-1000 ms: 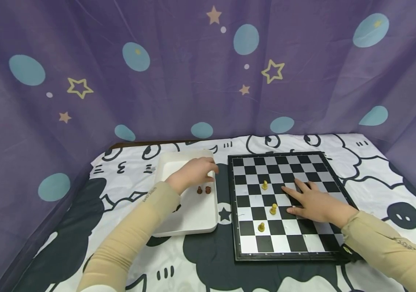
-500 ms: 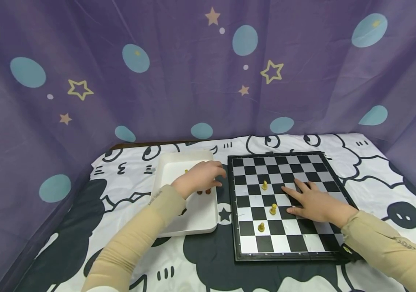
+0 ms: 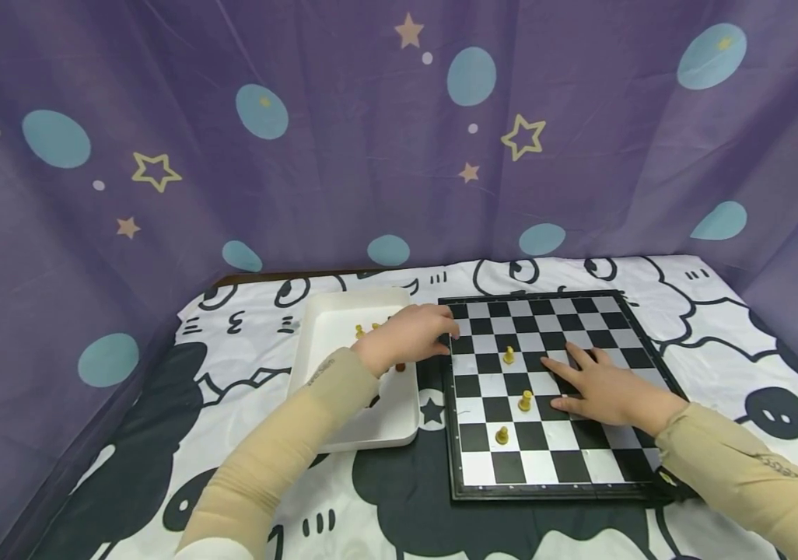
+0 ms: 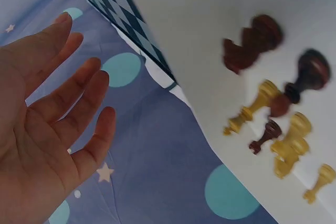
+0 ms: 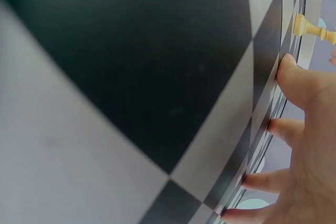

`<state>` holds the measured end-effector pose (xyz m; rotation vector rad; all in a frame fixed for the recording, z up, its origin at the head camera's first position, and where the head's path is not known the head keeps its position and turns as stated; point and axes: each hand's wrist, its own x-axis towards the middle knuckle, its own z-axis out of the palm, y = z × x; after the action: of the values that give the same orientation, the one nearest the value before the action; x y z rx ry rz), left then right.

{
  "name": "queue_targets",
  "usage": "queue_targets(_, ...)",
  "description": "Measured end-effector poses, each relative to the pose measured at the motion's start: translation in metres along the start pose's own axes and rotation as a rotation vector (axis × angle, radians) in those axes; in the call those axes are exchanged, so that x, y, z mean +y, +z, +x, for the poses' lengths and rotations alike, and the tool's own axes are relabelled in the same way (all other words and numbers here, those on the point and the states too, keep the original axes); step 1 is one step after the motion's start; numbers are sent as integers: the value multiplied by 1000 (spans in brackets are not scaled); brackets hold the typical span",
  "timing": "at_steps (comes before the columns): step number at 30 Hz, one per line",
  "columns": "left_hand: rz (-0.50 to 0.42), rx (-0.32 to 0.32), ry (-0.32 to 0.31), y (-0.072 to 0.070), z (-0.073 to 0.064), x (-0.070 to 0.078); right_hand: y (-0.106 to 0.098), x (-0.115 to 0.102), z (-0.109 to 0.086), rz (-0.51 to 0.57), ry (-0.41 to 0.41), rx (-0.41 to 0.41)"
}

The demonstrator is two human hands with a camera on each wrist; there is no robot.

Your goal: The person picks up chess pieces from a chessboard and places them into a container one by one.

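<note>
My left hand (image 3: 413, 333) hovers between the white tray (image 3: 371, 435) and the left edge of the chessboard (image 3: 511, 470). In the left wrist view its fingers are loosely bent, and I see nothing between them. Flat on the board's middle, my right hand (image 3: 605, 393) rests with spread fingers. Left of it stand three yellow chess pieces: one farther back (image 3: 508, 355), one in the middle (image 3: 525, 400) and one nearer (image 3: 502, 435). Yellow pieces (image 4: 252, 107) and dark reddish-brown pieces (image 4: 310, 72) lie in the tray, partly hidden by my left arm in the head view.
A patterned black and white cloth (image 3: 322, 498) covers the table under tray and board. Behind it hangs a purple curtain (image 3: 371, 155) with stars and blue ovals. The tray's raised rim stands close to the board's left edge.
My left hand has moved right, from over the tray to the board's left edge. More yellow pieces in the tray have come into sight. My right hand and the board pieces stay put.
</note>
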<state>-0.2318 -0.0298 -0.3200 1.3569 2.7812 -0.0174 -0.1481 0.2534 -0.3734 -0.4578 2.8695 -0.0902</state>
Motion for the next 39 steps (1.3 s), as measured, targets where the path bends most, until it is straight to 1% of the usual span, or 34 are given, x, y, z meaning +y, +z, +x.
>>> queue_targets(7,15,-21,26,-3,19,12,1,-1,2,-1,5,-12)
queue_targets(13,6,-44,39,-4,36,23,1,1,3,-14,11,-2)
queue_targets(18,17,-52,57,-2,49,30,1,1,3,-12,10,-8)
queue_targets(22,33,-64,53,0,58,35,1,1,3,-10,9,-14)
queue_targets(27,37,-84,25,4,65,39,1,0,3,-14,14,-19)
queue_targets(31,53,-87,9,6,69,42,1,-1,3,-17,16,-23)
queue_targets(35,70,-82,5,9,71,43,1,0,3,-18,15,-24)
queue_targets(39,56,-86,11,12,74,44,1,0,3,-16,14,-19)
